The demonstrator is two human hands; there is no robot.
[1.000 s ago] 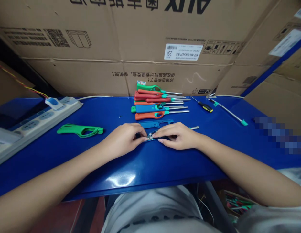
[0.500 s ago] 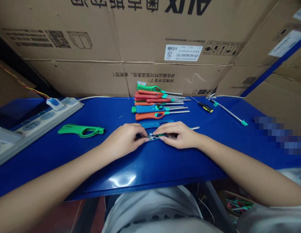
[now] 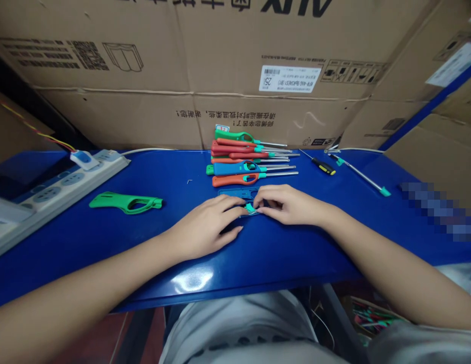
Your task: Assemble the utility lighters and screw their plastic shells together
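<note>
My right hand pinches a small teal trigger between thumb and fingertips. Under it lies a lighter part, mostly covered by my hands. My left hand reaches in from the other side, fingers stretched forward over that part and thumb apart on the table side. Whether its fingertips press on the part I cannot tell. Just beyond my hands rests a blue handle shell, partly hidden behind the right hand.
Several long-necked lighters lie stacked at the back. A screwdriver and a metal lighter tube are to their right. On the left are a green lighter handle and a power strip. Cardboard stands behind the blue table.
My left hand has come out of its pinch, its fingers now stretched out. The right hand has shifted slightly right, and a teal trigger now shows at its fingertips.
</note>
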